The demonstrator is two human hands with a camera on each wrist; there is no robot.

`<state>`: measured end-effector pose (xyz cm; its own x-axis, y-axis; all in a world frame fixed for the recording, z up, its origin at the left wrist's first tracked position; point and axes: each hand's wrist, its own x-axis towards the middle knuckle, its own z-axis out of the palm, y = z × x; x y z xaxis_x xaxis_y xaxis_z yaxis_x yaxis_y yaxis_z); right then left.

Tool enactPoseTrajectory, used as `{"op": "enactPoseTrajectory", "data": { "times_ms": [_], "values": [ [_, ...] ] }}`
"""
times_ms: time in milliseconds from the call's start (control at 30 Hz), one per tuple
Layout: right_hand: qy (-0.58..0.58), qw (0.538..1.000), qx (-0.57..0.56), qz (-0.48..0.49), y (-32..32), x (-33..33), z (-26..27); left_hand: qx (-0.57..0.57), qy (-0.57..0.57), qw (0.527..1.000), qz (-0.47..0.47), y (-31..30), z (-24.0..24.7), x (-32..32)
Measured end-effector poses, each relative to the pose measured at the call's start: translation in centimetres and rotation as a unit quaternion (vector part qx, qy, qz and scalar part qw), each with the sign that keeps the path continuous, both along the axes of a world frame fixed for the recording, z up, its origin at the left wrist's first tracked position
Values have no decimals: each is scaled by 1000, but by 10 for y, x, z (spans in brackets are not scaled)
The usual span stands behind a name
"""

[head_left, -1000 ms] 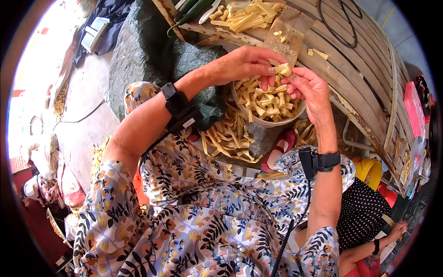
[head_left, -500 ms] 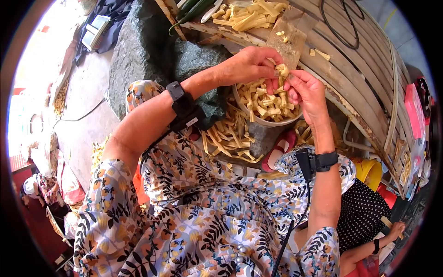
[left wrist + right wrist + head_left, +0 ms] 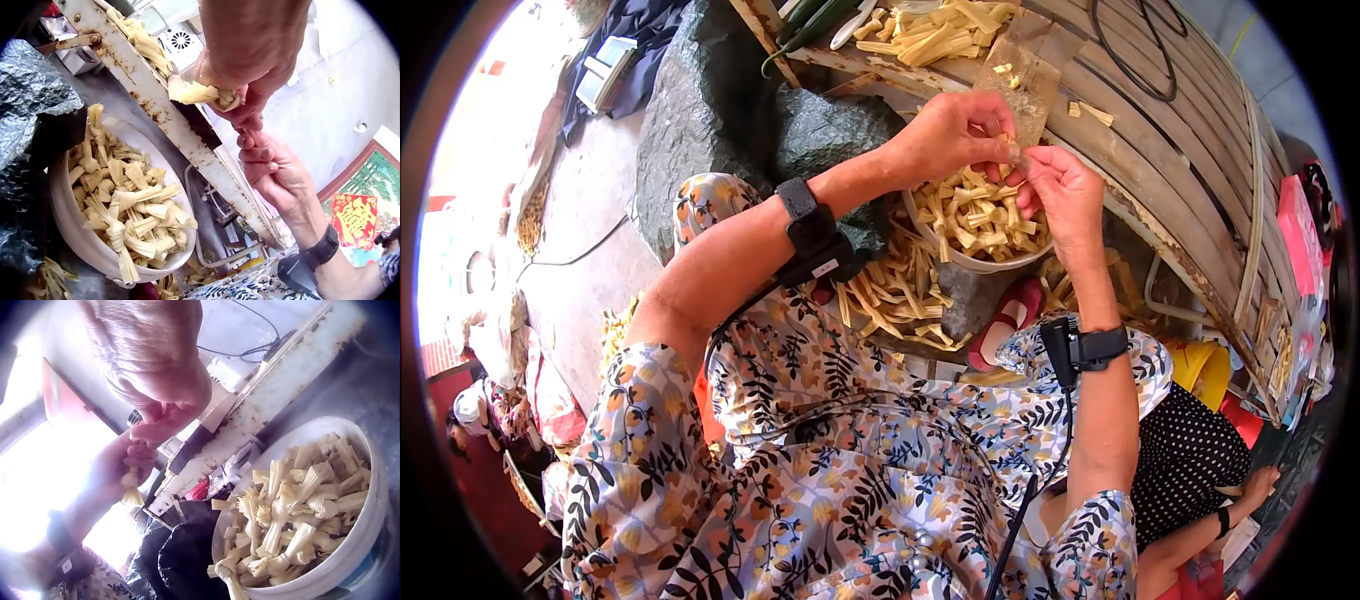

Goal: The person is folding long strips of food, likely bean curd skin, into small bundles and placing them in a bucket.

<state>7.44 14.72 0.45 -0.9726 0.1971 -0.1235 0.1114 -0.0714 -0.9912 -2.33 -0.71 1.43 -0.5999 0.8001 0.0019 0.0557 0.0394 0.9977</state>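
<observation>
Above a white bucket (image 3: 990,266) of knotted yellow strips, both hands meet at the fingertips. My left hand (image 3: 950,135) pinches a knotted strip; in the left wrist view the strip (image 3: 197,94) sticks out from under that hand (image 3: 250,56), its knot against the fingers. My right hand (image 3: 1068,200) has thumb and forefinger pinched at the same piece, mostly covered by the fingers in the head view. In the right wrist view the strip's frayed end (image 3: 131,490) hangs below the left fingers, with the right hand (image 3: 153,362) in front.
Beyond the bucket stands a slatted wooden table (image 3: 1140,165) with a rusty metal edge, holding a pile of strips (image 3: 945,35), green vegetables (image 3: 825,22) and a black cable (image 3: 1135,85). A dark green plastic sheet (image 3: 700,130) lies left. Loose strips (image 3: 895,295) are below the bucket.
The knotted piece, plainly visible between the hands before, is now largely covered by the fingers. The left hand and wrist have shifted slightly right and the fingertips have come closer together.
</observation>
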Motion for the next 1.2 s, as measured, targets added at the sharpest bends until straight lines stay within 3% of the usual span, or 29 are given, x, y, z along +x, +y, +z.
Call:
{"op": "enactPoseTrajectory", "data": {
  "times_ms": [200, 300, 400, 700, 800, 900, 1000, 1200],
  "values": [
    [23, 999, -20, 22, -3, 0, 0, 63, -63, 996, -29, 0, -10, -6],
    [31, 999, -17, 8, 1, 2, 3, 64, -168, 983, -28, -2, -3, -5],
    [28, 999, 12, 15, 3, 2, 7, 27, -183, 982, -47, -5, -3, -8],
    [13, 999, 17, 27, 2, 3, 5, 22, -76, 997, -17, -1, -4, -5],
    [29, 999, -4, 28, 6, 2, 7, 45, -174, 983, -27, -5, -3, -7],
    [33, 999, -9, 36, 8, 3, 7, -24, -104, 992, -72, -15, 13, -12],
    [5, 1000, 2, 24, 0, 3, 15, 35, -92, 992, -80, -12, 4, -13],
    [-13, 999, 34, 34, 8, 0, -2, 19, -88, 993, -76, -9, -2, -11]
  ]
}}
